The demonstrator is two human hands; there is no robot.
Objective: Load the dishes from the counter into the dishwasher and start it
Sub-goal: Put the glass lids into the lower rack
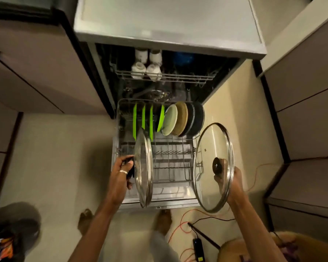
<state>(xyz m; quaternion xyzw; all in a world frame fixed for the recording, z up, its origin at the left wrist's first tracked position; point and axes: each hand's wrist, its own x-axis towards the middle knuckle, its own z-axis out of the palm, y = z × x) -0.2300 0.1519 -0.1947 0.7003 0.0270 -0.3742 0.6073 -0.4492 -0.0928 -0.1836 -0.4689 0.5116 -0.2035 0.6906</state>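
Left hand (123, 173) gripped my upright lid (144, 167), right hand (236, 178) my second lid (210, 148); plates (178, 118) racked at twelve o'clock, lids, I judged, unplaced.

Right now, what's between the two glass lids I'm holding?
Head view: empty wire tines of the lower rack lie between the left lid and the right lid.

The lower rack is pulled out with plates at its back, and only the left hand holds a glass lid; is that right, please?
Not quite: in the head view the right hand grips a second glass lid. The lower rack, plates and left hand are as stated.
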